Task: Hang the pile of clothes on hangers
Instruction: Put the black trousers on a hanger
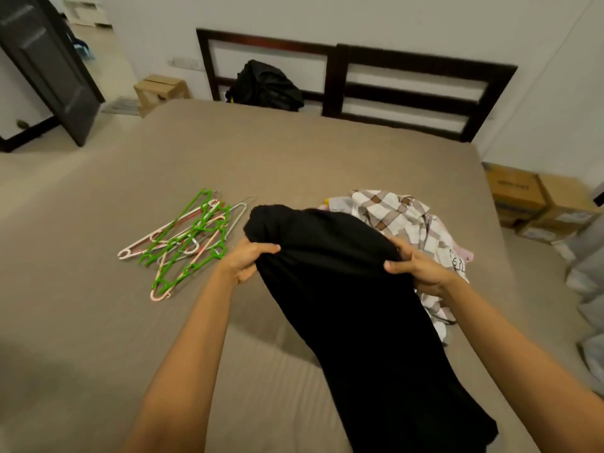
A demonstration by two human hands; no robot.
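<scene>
Left hand & right hand both pinch black garment bunched; best find neck opening b4 reaching for hangers.

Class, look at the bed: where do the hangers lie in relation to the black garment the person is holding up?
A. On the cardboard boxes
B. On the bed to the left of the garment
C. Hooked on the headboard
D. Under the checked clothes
B: the hangers lie in a loose heap on the bed, left of the black garment that the left hand and right hand grip.
</scene>
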